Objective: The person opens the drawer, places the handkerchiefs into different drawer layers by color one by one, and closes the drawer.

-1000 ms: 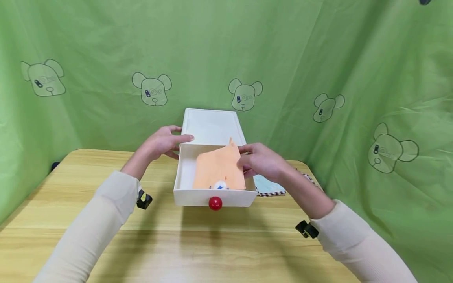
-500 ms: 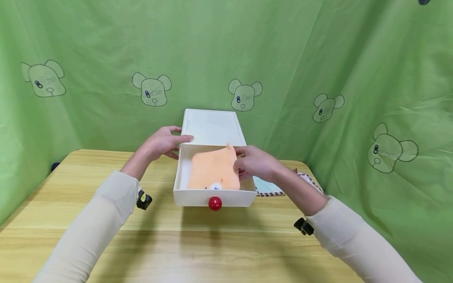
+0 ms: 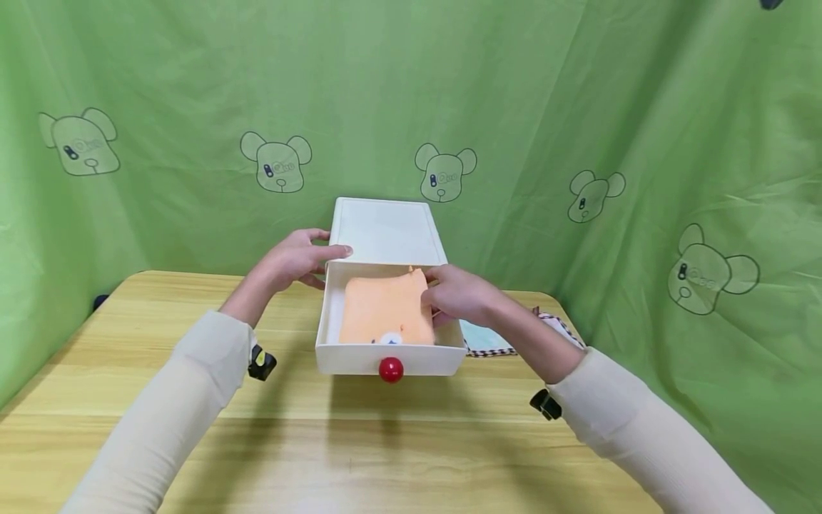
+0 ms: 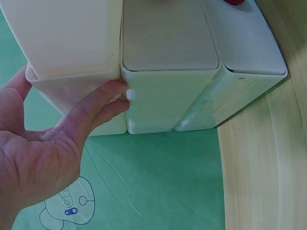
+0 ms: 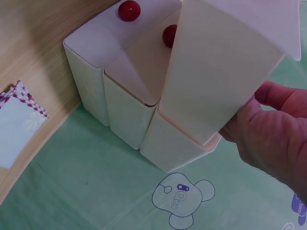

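Orange cloth (image 3: 385, 310) is going lower in drawer (image 3: 430, 361), R hand (image 3: 465, 294) pinching it, L hand (image 3: 294, 258) touching box (image 3: 388, 232) w/ wide grip.

Wood-grain tbl (image 3: 398, 457) holds wht 3-drawer unit (image 3: 388, 230), lt-blue cloth (image 3: 483, 338) to rt.

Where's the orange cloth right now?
In the head view, the orange cloth is near the middle, inside the open white drawer, just behind the red knob, with the person's right hand at its right edge.
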`<state>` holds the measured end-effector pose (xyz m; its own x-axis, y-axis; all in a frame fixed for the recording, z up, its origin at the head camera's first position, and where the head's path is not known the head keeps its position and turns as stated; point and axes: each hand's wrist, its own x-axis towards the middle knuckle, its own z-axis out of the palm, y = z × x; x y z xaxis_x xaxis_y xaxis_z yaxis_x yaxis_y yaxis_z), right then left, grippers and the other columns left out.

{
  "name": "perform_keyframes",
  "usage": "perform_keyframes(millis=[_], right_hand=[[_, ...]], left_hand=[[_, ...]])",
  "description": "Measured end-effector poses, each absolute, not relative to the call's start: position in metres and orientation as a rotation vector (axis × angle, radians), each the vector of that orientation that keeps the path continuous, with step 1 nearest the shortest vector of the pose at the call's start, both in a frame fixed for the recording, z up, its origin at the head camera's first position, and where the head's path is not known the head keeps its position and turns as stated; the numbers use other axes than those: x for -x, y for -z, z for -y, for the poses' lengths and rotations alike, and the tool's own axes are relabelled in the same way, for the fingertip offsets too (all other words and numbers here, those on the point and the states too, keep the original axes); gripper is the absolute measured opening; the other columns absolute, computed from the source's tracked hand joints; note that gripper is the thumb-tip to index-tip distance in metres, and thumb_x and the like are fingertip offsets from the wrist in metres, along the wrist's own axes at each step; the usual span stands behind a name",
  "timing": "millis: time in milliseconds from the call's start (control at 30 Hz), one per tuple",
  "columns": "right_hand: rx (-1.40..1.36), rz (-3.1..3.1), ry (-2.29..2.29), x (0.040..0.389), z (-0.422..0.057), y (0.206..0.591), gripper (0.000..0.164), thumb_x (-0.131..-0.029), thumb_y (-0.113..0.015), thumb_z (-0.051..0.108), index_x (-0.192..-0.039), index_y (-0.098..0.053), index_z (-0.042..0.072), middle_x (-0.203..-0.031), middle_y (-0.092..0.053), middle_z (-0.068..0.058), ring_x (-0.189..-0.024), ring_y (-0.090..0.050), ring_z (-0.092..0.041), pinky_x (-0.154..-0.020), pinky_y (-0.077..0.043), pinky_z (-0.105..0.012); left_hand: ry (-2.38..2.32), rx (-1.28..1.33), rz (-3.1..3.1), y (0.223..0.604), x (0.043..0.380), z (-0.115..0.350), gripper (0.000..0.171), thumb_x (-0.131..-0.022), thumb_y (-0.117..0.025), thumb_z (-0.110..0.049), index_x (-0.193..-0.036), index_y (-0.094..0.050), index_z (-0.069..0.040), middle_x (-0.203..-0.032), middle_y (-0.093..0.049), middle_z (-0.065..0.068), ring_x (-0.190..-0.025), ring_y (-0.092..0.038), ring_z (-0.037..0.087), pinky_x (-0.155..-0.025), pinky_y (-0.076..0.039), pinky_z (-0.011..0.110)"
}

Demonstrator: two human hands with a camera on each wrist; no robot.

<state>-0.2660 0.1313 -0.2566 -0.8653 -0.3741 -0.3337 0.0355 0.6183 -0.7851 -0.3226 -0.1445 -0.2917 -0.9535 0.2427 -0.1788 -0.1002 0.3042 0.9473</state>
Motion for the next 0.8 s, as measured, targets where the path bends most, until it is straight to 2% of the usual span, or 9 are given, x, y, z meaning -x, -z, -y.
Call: perform_keyframes(millis=[233, 500, 700, 800], right_hand=[[0.251, -2.375, 1.128, 0.264, -0.1292, 0.2542, 0.058, -0.099, -0.044, 0.007, -0.155, -0.029, -0.001, -0.148, -0.048, -0.022, -0.128, -0.059, -0.036, -0.103, -0.058, -0.043], [0.301, -2.355, 1.137, 0.2625, -0.1291, 0.2543, 0.054, -0.1, -0.044, 0.009, -0.152, -0.034, 0.0, -0.152, -0.044, -0.017, -0.141, -0.046, -0.034, -0.113, -0.049, -0.048], [0.316, -2.339, 1.125, 0.262, -0.1301, 0.2521, 0.048, -0.102, -0.045, 0.011, -0.148, -0.038, 0.001, -0.149, -0.046, -0.014, -0.134, -0.047, -0.028, -0.114, -0.048, -0.047], [0.323, -2.335, 1.116, 0.2616, -0.1307, 0.251, 0.049, -0.103, -0.045, 0.013, -0.15, -0.037, 0.001, -0.152, -0.043, -0.013, -0.138, -0.044, -0.028, -0.116, -0.046, -0.049]], left_hand=[[-1.693, -0.129, -2.28, 0.2912, 0.3221, 0.1443, 0.087, -0.098, -0.068, -0.032, -0.161, -0.016, -0.002, -0.14, -0.056, 0.025, -0.125, -0.06, 0.046, -0.085, -0.065, 0.044], [-1.695, -0.136, -2.285, 0.2914, 0.323, 0.1442, 0.087, -0.098, -0.068, -0.033, -0.161, -0.016, -0.002, -0.14, -0.056, 0.025, -0.125, -0.06, 0.046, -0.086, -0.065, 0.044], [-1.701, -0.136, -2.281, 0.2924, 0.3241, 0.1446, 0.087, -0.098, -0.068, -0.033, -0.161, -0.017, -0.002, -0.141, -0.056, 0.024, -0.125, -0.061, 0.044, -0.086, -0.065, 0.044], [-1.702, -0.136, -2.279, 0.2929, 0.3243, 0.1449, 0.087, -0.098, -0.069, -0.033, -0.16, -0.017, -0.002, -0.141, -0.056, 0.024, -0.125, -0.061, 0.044, -0.086, -0.065, 0.044]])
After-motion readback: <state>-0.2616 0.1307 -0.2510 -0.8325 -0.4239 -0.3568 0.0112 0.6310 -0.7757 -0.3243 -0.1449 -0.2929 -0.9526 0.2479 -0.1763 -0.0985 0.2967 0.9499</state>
